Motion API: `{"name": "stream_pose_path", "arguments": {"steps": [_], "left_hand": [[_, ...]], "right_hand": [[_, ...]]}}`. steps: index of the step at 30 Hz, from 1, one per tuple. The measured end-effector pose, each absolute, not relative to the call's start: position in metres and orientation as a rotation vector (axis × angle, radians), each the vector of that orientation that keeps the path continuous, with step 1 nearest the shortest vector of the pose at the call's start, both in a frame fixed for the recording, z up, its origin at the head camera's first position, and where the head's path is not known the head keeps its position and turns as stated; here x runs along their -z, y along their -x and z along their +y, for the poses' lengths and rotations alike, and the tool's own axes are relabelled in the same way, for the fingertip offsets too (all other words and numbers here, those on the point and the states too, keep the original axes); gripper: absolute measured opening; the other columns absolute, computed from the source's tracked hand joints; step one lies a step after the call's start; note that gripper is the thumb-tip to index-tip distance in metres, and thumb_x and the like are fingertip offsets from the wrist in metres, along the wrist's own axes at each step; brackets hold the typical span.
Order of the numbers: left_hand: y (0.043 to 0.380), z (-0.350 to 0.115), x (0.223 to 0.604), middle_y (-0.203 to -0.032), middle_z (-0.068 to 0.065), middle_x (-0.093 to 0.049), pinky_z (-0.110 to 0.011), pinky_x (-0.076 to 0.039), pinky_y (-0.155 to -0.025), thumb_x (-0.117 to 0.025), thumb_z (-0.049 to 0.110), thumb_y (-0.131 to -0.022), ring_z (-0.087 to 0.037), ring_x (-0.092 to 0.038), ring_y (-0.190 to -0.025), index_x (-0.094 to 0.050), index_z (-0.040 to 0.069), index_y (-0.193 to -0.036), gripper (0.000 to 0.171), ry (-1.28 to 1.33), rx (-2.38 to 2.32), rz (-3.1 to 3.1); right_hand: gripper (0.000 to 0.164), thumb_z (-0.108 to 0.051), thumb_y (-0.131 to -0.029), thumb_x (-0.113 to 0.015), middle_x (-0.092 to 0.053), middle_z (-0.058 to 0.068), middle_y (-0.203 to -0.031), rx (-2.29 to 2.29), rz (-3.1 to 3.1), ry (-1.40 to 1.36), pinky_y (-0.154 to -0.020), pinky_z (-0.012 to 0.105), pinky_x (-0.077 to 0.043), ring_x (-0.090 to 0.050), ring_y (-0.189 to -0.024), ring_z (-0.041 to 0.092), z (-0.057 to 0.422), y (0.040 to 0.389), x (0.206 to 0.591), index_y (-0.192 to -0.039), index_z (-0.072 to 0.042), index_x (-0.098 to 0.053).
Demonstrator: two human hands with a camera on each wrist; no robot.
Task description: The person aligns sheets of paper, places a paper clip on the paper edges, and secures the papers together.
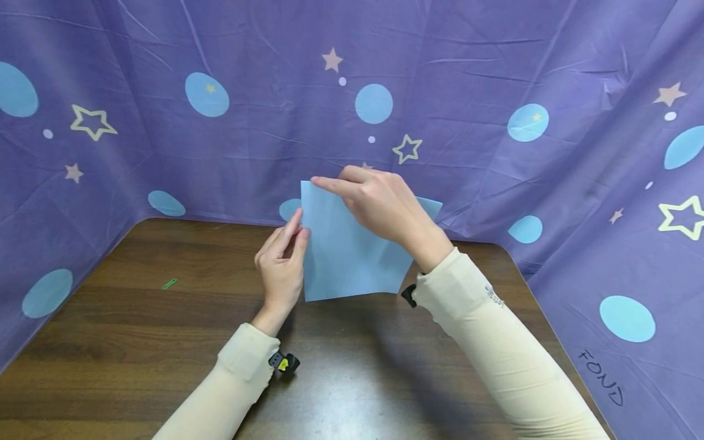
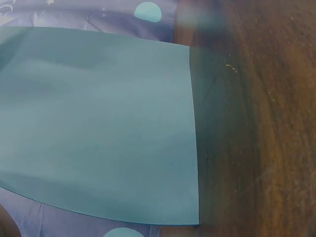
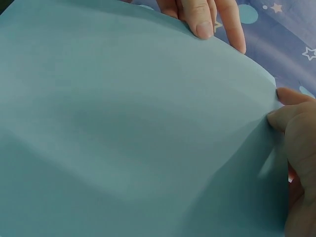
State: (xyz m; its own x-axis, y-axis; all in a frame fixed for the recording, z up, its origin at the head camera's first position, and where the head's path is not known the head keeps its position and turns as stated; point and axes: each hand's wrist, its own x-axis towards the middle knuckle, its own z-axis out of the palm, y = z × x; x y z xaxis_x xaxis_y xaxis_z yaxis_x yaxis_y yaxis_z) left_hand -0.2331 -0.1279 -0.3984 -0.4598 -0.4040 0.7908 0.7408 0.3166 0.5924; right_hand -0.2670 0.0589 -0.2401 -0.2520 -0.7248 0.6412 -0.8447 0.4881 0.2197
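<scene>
A light blue sheet of paper (image 1: 352, 256) is held up above the table, its face towards me and slightly bowed. At its left edge is my left hand (image 1: 279, 263), thumb tip on the near face and a fingertip at the edge just above. My right hand (image 1: 382, 205) reaches across the front of the sheet and pinches the top edge near the upper left corner. In the right wrist view, thumb and finger of the right hand (image 3: 301, 133) meet at that edge. The left wrist view shows the sheet (image 2: 98, 123) with its straight lower edge over the wood.
A small green paper clip (image 1: 169, 284) lies on the brown wooden table (image 1: 110, 342), left of the hands. A purple curtain (image 1: 264, 73) with stars and blue dots surrounds the back and sides.
</scene>
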Motion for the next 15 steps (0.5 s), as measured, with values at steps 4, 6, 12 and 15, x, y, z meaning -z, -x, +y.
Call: {"name": "stream_pose_path", "arguments": {"steps": [4,6,12,15], "left_hand": [[0.2330,-0.1274,0.3995,-0.099,-0.014,-0.078,-0.013,-0.053,-0.076,-0.076,-0.001,-0.096,-0.007,-0.066,-0.090,-0.076,0.009,-0.132,0.037,0.323,1.372,-1.545],[0.2333,-0.1274,0.4003,-0.099,-0.014,-0.078,-0.014,-0.053,-0.077,-0.076,-0.001,-0.096,-0.007,-0.066,-0.090,-0.076,0.009,-0.132,0.037,0.324,1.370,-1.545],[0.2342,-0.1274,0.4012,-0.099,-0.014,-0.078,-0.014,-0.053,-0.077,-0.077,-0.003,-0.095,-0.007,-0.067,-0.090,-0.077,0.009,-0.130,0.036,0.334,1.367,-1.535],[0.2342,-0.1270,0.4009,-0.100,-0.014,-0.078,-0.014,-0.053,-0.077,-0.077,-0.003,-0.095,-0.008,-0.067,-0.090,-0.077,0.008,-0.130,0.036,0.340,1.373,-1.528]], "right_hand": [[0.054,0.005,-0.099,-0.055,-0.070,-0.002,-0.093,-0.221,-2.036,-1.292,-0.055,0.029,-0.045,-0.054,-0.067,0.016,0.0598,0.2673,0.2400,-0.140,-0.026,-0.073],[0.054,0.005,-0.099,-0.055,-0.070,-0.002,-0.093,-0.223,-2.038,-1.294,-0.056,0.029,-0.046,-0.055,-0.068,0.016,0.0600,0.2674,0.2400,-0.140,-0.026,-0.073],[0.053,0.005,-0.100,-0.055,-0.070,-0.002,-0.092,-0.229,-2.038,-1.293,-0.056,0.029,-0.046,-0.055,-0.068,0.015,0.0616,0.2673,0.2400,-0.140,-0.025,-0.073],[0.052,0.004,-0.100,-0.056,-0.071,-0.002,-0.092,-0.231,-2.040,-1.291,-0.055,0.029,-0.045,-0.055,-0.068,0.015,0.0629,0.2674,0.2400,-0.139,-0.026,-0.073]]}}
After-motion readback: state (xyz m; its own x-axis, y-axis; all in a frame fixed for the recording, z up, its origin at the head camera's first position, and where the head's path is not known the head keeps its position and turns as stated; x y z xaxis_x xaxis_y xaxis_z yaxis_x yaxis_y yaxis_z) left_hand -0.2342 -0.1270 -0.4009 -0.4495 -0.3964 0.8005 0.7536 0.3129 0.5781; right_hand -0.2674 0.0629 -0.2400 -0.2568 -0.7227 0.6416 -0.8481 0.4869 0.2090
